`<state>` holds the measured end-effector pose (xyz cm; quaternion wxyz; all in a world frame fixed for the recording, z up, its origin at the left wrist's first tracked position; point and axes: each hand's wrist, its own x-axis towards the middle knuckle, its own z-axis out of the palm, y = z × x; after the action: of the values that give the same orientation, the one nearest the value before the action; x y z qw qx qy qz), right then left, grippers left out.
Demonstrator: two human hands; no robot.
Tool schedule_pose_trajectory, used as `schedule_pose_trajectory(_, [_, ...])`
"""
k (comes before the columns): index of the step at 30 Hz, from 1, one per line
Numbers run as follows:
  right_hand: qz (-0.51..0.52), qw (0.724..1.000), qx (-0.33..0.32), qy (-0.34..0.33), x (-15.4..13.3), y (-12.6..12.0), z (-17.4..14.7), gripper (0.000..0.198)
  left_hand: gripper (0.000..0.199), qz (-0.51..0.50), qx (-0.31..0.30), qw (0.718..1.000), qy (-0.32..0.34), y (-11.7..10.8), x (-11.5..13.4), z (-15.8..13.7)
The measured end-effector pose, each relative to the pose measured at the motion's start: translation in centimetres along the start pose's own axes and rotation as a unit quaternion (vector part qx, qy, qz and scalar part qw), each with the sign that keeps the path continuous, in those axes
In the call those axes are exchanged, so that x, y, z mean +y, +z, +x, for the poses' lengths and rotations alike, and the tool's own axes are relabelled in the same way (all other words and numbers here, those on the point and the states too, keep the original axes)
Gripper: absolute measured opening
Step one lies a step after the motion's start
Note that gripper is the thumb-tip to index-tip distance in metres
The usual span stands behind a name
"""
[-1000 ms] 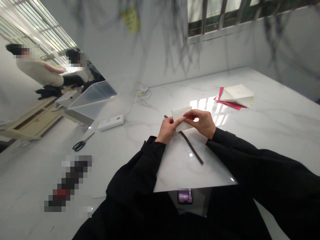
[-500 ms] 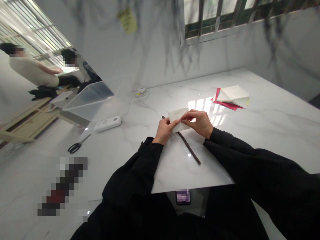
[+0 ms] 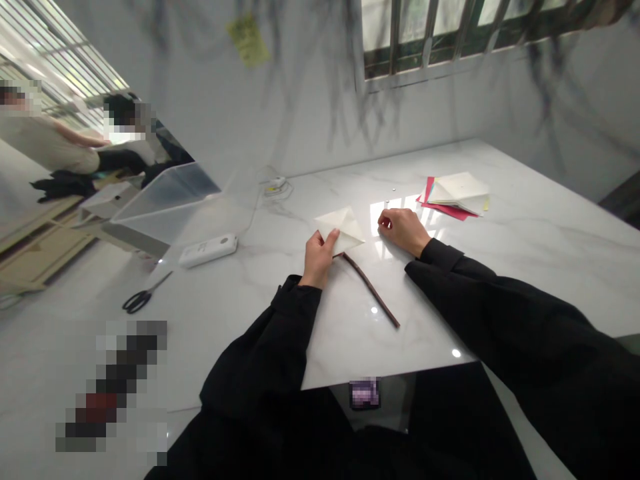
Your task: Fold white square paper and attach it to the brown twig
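Note:
My left hand grips a small cream envelope, thumb on top and fingers beneath. Diagonal fold lines show on its face. Below the envelope a thin dark brown stick lies on the table, slanting toward the front edge; its upper end is by my left hand. Apart from the envelope, to its right, my right hand is closed, with thumb and index finger curled together. Whether anything is pinched in those fingertips I cannot make out.
On the white marbled table, a stack of cream, red and yellow papers lies back right. To the left are a white device, black-handled scissors and a clear plastic bin. Two people sit beyond.
My right hand has come off the envelope and moved slightly right, its fingers curled. My left hand keeps hold, and the envelope has turned, lying flatter and more diamond-shaped.

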<state>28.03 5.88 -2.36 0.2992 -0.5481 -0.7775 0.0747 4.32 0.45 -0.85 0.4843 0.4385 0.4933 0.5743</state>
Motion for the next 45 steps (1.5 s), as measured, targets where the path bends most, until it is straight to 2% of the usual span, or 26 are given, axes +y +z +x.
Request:
schedule_pose_trajectory(2, [-0.046,0.999,-0.001,0.003,1.0,-0.1,1.3,0.022,0.056,-0.022,-0.031,0.999,-0.012,0.0,0.4,-0.3])
schedule_pose_trajectory(4, [-0.069,0.997,0.006,0.025,1.7,-0.2,2.4,0.025,0.072,-0.035,-0.057,0.997,-0.029,0.0,0.6,-0.5])
schedule_pose_trajectory(8, [-0.02,0.998,0.047,0.034,1.5,-0.3,2.7,0.022,0.098,-0.033,-0.075,0.996,-0.039,-0.1,0.7,-0.6])
schedule_pose_trajectory(11, [0.107,0.991,0.081,-0.015,-0.6,-0.2,1.3,0.024,0.1,-0.005,-0.058,0.998,-0.015,-0.2,0.5,-0.4])
schedule_pose_trajectory(13, [0.187,0.976,0.077,-0.076,-2.6,0.0,0.1,0.041,0.099,0.018,-0.04,0.999,0.009,-0.3,0.4,-0.2])
schedule_pose_trajectory(15, [0.208,0.966,0.065,-0.141,-4.4,0.3,-0.9,0.064,0.1,0.023,-0.03,0.999,0.025,-0.4,0.2,-0.1])
schedule_pose_trajectory(17, [0.199,0.963,0.063,-0.169,-5.6,0.6,-1.5,0.074,0.099,0.017,-0.031,0.999,0.035,-0.5,0.0,0.1])
schedule_pose_trajectory(22, [0.208,0.967,0.089,-0.113,-5.7,1.3,-1.2,0.055,0.084,0.048,-0.057,0.996,0.055,-0.7,0.0,0.2])
schedule_pose_trajectory(24, [0.209,0.965,0.129,-0.095,-5.2,1.3,-0.9,0.051,0.094,0.08,-0.071,0.992,0.07,-0.4,0.2,-0.1])
schedule_pose_trajectory(28, [0.229,0.952,0.191,-0.071,-5.0,0.9,-0.6,0.034,0.13,0.159,-0.095,0.974,0.129,0.2,0.2,-0.9])
schedule_pose_trajectory(30, [0.248,0.947,0.198,-0.047,-5.4,0.6,-0.6,0.019,0.13,0.174,-0.085,0.971,0.138,0.2,-0.1,-0.9])
schedule_pose_trajectory(32, [0.276,0.941,0.196,-0.017,-5.8,0.3,-0.7,0.007,0.117,0.162,-0.059,0.977,0.124,-0.1,-0.4,-0.5])
schedule_pose_trajectory(34, [0.308,0.932,0.191,0.015,-5.9,0.2,-0.8,0.007,0.103,0.14,-0.03,0.983,0.115,-0.6,-0.5,0.2])
schedule_pose_trajectory(38, [0.319,0.923,0.206,0.065,-5.7,0.5,-0.6,0.015,0.089,0.149,-0.006,0.976,0.16,-1.1,-0.3,0.7])
schedule_pose_trajectory(43, [0.357,0.901,0.231,0.084,-5.4,1.3,-0.5,0.018,0.123,0.214,-0.054,0.956,0.192,-0.2,-0.4,-0.5])
schedule_pose_trajectory(45, [0.372,0.895,0.234,0.077,-5.5,1.4,-0.5,0.02,0.123,0.214,-0.047,0.955,0.202,0.0,-0.6,-0.7])
